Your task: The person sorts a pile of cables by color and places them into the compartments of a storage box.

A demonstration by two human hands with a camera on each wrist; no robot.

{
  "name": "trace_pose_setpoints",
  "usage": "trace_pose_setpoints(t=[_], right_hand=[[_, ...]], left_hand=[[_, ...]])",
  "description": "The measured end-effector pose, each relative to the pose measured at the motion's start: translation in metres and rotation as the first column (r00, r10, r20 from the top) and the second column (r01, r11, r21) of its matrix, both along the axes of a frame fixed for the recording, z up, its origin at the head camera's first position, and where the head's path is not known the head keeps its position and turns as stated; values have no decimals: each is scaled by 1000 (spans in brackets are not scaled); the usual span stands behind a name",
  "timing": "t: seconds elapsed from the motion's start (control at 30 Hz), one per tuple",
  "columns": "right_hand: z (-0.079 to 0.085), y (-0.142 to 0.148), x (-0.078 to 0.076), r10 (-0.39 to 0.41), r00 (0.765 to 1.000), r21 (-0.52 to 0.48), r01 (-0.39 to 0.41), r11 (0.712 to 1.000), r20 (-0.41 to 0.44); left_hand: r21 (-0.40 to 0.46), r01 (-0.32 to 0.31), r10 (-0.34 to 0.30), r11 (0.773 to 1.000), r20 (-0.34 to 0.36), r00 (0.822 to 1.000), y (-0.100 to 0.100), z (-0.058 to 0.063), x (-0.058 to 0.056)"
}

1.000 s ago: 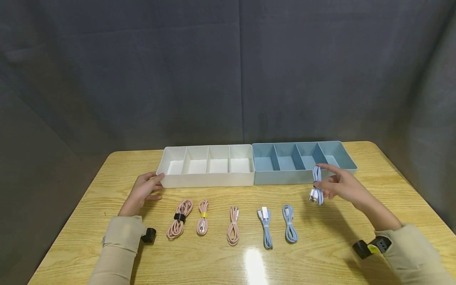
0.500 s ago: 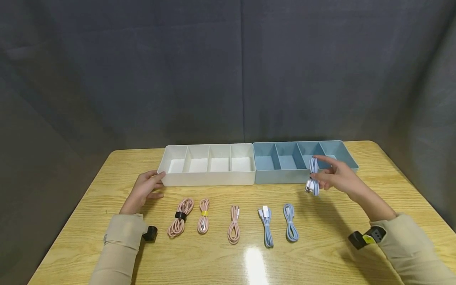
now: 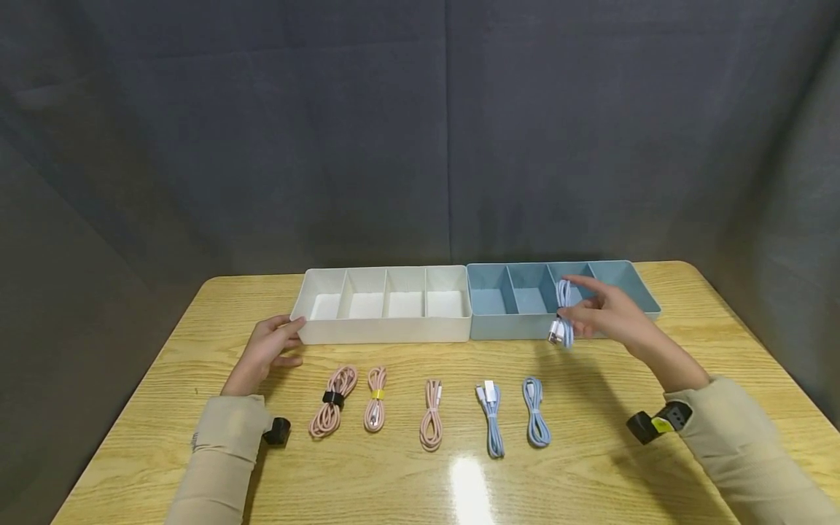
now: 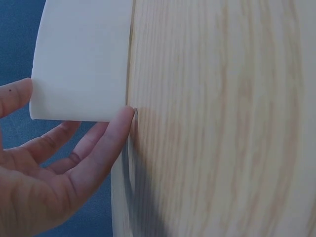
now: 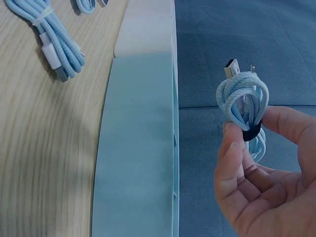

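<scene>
While the right hand (image 3: 613, 313) pinches one blue cable (image 3: 564, 293) at its black tie (image 5: 252, 133), that bundle stands nearly upright, its plug end lowest in the head view. It lies just left of the hand, right of centre in the frame, where its top overlaps the third compartment (image 3: 571, 269) from the left of the blue box (image 3: 512, 327) and its foot overlaps the front wall. Whether it is over the rim or short of it, I cannot tell for certain. The right hand is plainly the nearer; the left hand (image 3: 265, 346), left of centre, touches the end of the white box (image 3: 387, 333) with its fingers fairly straight, not clenched.

Counted: two boxes, end to end across the middle, each with four compartments. Six cables, three blue and three pink. One blue is in the grasp; two lie on the table (image 3: 367, 481) right of lower centre, a left one (image 3: 492, 423) and a right one (image 3: 537, 415). Left of them lie the pinks: black-banded (image 3: 333, 401), yellow-banded (image 3: 375, 408) and plain (image 3: 431, 423).
</scene>
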State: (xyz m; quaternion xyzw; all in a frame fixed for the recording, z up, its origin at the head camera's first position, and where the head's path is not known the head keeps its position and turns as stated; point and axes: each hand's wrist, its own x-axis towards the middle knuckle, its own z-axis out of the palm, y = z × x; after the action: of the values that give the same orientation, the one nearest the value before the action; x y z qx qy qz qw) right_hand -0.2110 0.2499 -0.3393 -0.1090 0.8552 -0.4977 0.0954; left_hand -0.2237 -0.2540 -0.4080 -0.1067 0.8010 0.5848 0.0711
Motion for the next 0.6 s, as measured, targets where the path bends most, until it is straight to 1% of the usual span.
trace_pose_setpoints(t=[0.27, 0.6], right_hand=[[-2, -7, -11, 10, 1000, -3, -11, 1000, -21], [-2, -15, -24, -5, 1000, -23, 6, 1000, 7]], left_hand=[[3, -4, 4, 1000, 7, 1000, 0, -1, -1], [11, 6, -6, 1000, 9, 1000, -2, 0, 1]])
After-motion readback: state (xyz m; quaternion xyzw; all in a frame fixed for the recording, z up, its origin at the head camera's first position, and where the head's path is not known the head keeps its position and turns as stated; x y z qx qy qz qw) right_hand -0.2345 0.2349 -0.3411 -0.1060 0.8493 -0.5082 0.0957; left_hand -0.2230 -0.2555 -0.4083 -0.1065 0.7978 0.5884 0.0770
